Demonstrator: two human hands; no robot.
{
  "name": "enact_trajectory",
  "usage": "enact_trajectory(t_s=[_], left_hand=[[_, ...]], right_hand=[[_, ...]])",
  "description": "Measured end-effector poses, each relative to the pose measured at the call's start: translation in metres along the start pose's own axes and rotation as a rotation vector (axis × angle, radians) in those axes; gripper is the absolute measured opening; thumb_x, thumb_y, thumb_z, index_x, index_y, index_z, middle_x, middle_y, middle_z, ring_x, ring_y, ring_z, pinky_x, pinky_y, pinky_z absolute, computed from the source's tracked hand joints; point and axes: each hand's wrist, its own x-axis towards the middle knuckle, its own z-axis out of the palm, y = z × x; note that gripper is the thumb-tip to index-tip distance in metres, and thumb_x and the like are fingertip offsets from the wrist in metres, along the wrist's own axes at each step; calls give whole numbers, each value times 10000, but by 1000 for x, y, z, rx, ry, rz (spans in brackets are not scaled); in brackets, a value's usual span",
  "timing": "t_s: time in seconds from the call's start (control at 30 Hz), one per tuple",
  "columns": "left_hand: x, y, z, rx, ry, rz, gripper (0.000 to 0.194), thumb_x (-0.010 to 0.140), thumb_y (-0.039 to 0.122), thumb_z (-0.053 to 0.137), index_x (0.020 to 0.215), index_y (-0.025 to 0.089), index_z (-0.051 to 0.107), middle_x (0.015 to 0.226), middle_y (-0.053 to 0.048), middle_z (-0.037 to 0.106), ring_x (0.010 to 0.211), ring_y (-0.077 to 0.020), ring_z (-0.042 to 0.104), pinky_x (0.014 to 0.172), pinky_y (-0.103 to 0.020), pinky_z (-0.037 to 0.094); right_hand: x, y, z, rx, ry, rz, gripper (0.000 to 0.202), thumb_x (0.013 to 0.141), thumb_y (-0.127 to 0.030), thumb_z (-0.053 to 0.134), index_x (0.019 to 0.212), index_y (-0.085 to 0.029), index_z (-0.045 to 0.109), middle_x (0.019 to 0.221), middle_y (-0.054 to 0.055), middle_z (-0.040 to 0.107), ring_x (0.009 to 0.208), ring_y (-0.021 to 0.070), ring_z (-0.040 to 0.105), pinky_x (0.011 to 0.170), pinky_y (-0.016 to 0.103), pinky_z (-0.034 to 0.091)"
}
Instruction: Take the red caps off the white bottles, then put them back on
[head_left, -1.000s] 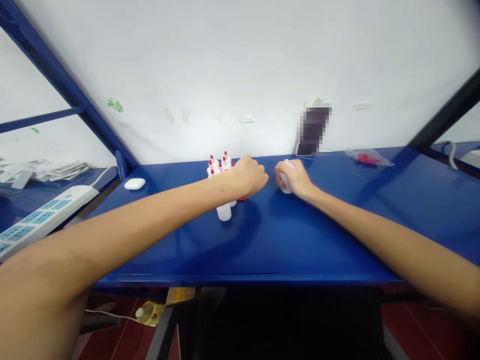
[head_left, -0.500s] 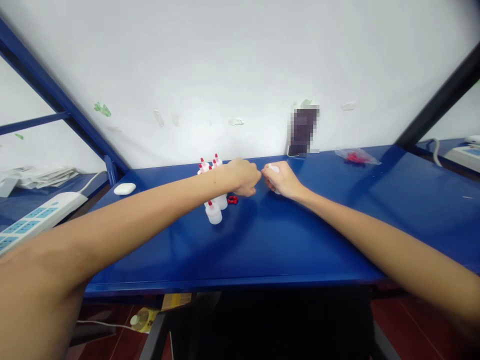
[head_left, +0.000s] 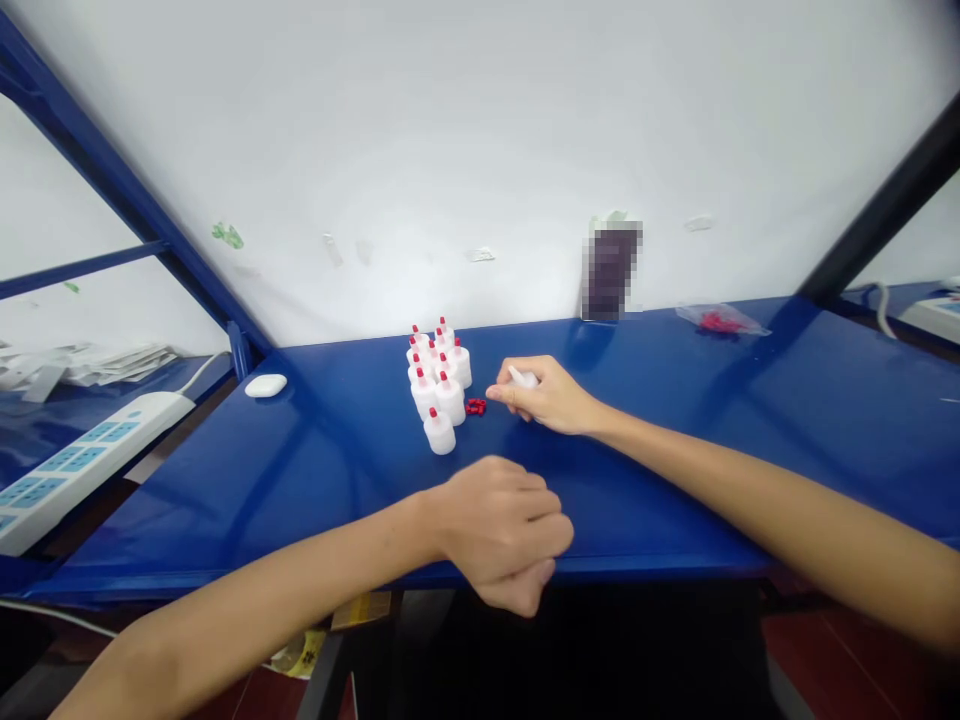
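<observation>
My right hand [head_left: 546, 392] is closed around a white squeeze bottle [head_left: 523, 377]; its bare white nozzle sticks up between the fingers, and the rest is mostly covered. Near the table's front edge hovers my left hand [head_left: 510, 532], curled into a fist with its back toward me, so its inside is hidden. Several white squeeze bottles [head_left: 450, 398] with red tips stand upright in a cluster left of my right hand. One red-tipped bottle [head_left: 439, 434] is at the front of the group. Beside them lies a small pile of red caps [head_left: 475, 407].
The blue table [head_left: 645, 480] runs along a white wall. A white rounded case [head_left: 265, 385] lies at left, a dark pixelated object [head_left: 611, 272] leans on the wall, and a clear bag of red pieces [head_left: 721, 321] lies at back right. A power strip [head_left: 90, 460] is far left.
My left hand has come back from beside the right hand toward the table's front edge, uncovering the bottles. My right hand has shifted slightly left and down, and the held bottle's nozzle now shows.
</observation>
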Motion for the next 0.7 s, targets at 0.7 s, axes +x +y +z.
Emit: enact_trajectory(t_s=[0.7], left_hand=[[-13, -34, -1, -874, 120, -910, 349, 973, 441, 525, 824, 142, 625, 587, 54, 435, 542, -87, 412, 508, -217, 329]], right_hand=[[-6, -1, -28, -256, -341, -126, 393, 993, -343, 335, 677, -199, 519, 582, -32, 473, 529, 115, 404, 550, 245, 336]])
